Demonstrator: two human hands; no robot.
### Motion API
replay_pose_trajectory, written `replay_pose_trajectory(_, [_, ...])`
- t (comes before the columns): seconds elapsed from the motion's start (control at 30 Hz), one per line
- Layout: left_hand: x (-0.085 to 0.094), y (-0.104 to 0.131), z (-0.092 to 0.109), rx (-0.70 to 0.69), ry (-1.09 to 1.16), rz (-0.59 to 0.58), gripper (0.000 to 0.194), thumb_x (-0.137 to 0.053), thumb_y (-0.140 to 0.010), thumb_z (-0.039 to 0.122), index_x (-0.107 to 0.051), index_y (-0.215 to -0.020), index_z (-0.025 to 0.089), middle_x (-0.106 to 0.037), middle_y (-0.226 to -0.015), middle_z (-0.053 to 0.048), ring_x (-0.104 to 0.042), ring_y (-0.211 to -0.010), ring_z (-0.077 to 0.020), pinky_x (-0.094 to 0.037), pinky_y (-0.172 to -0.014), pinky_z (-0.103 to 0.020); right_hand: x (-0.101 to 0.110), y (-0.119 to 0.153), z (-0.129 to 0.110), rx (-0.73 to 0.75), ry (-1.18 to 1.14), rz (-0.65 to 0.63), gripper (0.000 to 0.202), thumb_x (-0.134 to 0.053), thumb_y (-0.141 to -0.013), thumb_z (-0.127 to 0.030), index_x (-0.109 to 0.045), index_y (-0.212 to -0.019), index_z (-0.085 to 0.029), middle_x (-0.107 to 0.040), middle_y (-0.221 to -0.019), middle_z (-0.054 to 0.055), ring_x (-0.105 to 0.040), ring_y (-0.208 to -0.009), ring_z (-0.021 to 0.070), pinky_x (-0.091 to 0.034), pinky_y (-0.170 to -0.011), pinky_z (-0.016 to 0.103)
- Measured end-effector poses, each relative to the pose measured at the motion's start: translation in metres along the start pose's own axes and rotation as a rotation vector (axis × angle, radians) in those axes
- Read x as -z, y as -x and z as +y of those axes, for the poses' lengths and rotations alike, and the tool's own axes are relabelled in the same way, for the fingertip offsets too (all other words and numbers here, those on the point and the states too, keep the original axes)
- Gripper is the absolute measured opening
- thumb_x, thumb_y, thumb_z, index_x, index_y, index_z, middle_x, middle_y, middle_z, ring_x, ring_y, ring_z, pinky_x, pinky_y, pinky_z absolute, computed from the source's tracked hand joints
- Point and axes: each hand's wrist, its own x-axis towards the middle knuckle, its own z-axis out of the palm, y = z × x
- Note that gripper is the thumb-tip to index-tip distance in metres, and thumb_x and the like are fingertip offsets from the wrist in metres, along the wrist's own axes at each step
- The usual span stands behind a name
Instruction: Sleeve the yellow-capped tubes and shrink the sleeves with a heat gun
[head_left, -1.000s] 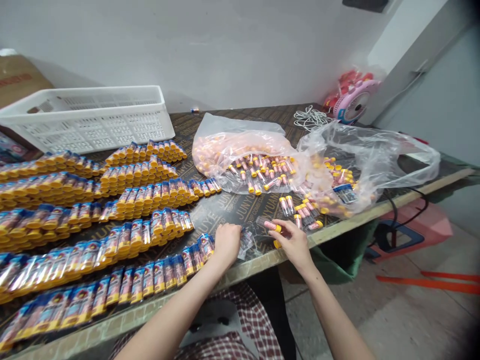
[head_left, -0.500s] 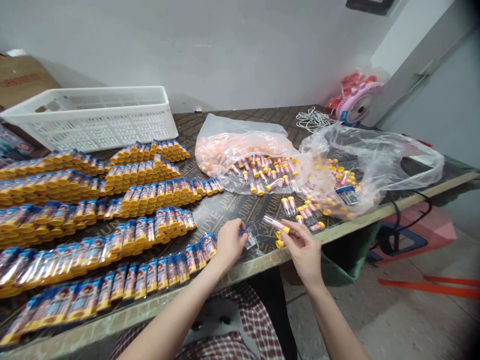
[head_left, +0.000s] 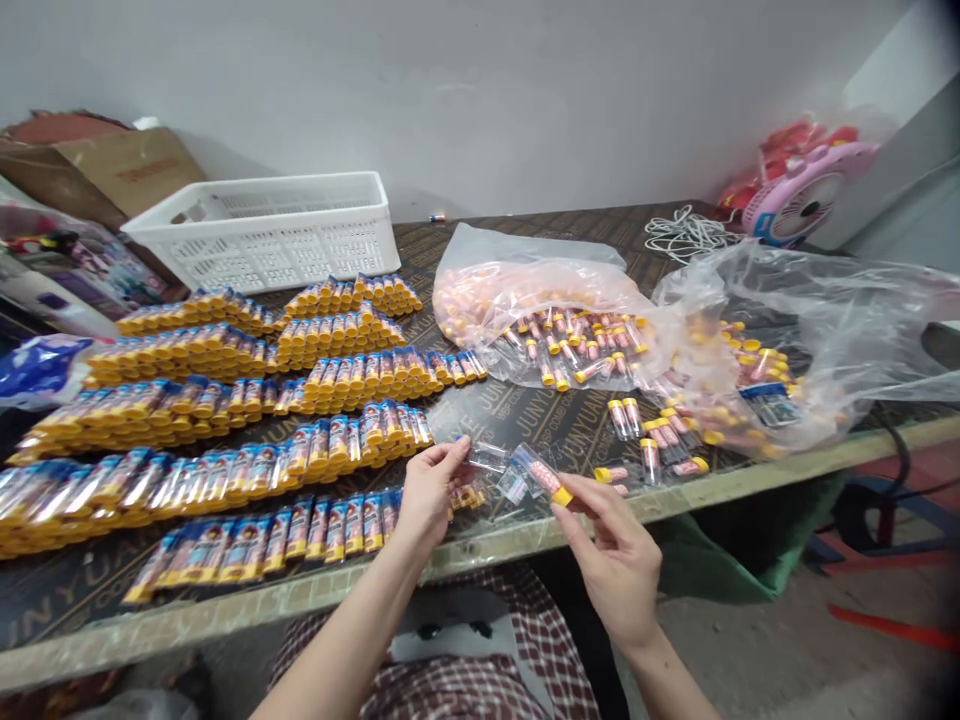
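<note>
Between the fingertips of my left hand (head_left: pixel 433 490) is a clear plastic sleeve (head_left: pixel 489 456) with a blue edge. My right hand (head_left: pixel 611 545) pinches a clear tube (head_left: pixel 546 472) by its yellow cap; pink pieces show inside, and its far end points at the sleeve. Under the two hands, more clear sleeves (head_left: pixel 514 486) lie on the dark table. Several loose yellow-capped tubes (head_left: pixel 651 460) lie right of my right hand. Rows of wrapped tubes with blue tops and yellow caps (head_left: pixel 247 468) are stacked on the left.
A plastic bag full of tubes (head_left: pixel 525 290) lies at the middle back, another open bag (head_left: pixel 810 340) to its right. A white basket (head_left: pixel 285 245) stands at the back left. Farther right are a white cord (head_left: pixel 686 235) and a pink fan (head_left: pixel 806 205). The table's front edge (head_left: pixel 517 545) runs below my hands.
The view has turned left. My left hand now holds a clear sleeve up off the table, and the tube in my right hand has come closer to it, its far end tilted toward the sleeves.
</note>
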Motion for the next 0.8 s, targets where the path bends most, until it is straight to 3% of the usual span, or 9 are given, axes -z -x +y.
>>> replay_pose_trajectory(0.27, [0.014,0.002,0.000,-0.080,-0.007,0.059,0.035,-0.077,-0.053,0.042,-0.061,-0.062,0.012,-0.058,-0.056,0.004,-0.054,-0.049,-0.0053,-0.042,-0.051,-0.017,-0.020,0.004,-0.005,0.083,0.017,-0.137,0.033,-0.057,-0.081,-0.010,-0.062,-0.110,-0.026,-0.061,-0.103,0.006,-0.058,-0.094,0.0201,-0.047,-0.082,0.035])
replay_pose_trajectory(0.43, [0.012,0.012,0.000,-0.140,-0.074,-0.082,0.033,-0.072,-0.062,0.043,-0.060,-0.067,0.013,-0.058,-0.061,0.004,-0.052,-0.055,-0.0061,-0.046,-0.055,-0.019,-0.028,0.008,-0.004,0.023,-0.029,-0.284,0.034,-0.051,-0.085,-0.011,-0.060,-0.113,-0.028,-0.057,-0.109,0.005,-0.055,-0.101,0.0189,-0.046,-0.088,0.034])
replay_pose_trajectory(0.6, [0.011,0.023,0.005,-0.004,-0.009,-0.199,0.044,-0.076,-0.059,0.036,-0.058,-0.094,0.016,-0.062,-0.067,0.002,-0.057,-0.056,-0.0081,-0.048,-0.057,-0.022,-0.033,0.006,0.001,0.049,-0.064,-0.313,0.045,-0.049,-0.082,-0.007,-0.054,-0.120,-0.030,-0.054,-0.097,0.004,-0.057,-0.086,0.0155,-0.051,-0.075,0.030])
replay_pose_trajectory(0.7, [0.014,0.028,0.004,0.083,-0.026,-0.265,0.040,-0.078,-0.057,0.035,-0.061,-0.083,0.011,-0.063,-0.067,-0.001,-0.057,-0.056,-0.0085,-0.048,-0.057,-0.022,-0.035,0.001,0.001,0.121,-0.020,-0.321,0.063,-0.052,-0.073,-0.005,-0.042,-0.131,-0.030,-0.049,-0.115,0.007,-0.054,-0.100,0.0201,-0.048,-0.084,0.036])
replay_pose_trajectory(0.8, [0.015,0.033,0.001,0.133,-0.063,-0.316,0.036,-0.078,-0.056,0.036,-0.063,-0.076,0.010,-0.062,-0.066,-0.001,-0.055,-0.056,-0.0075,-0.047,-0.055,-0.021,-0.035,-0.003,0.000,0.136,-0.087,-0.416,0.079,-0.051,-0.066,-0.004,-0.030,-0.137,-0.029,-0.031,-0.141,0.008,-0.040,-0.123,0.0270,-0.041,-0.097,0.045])
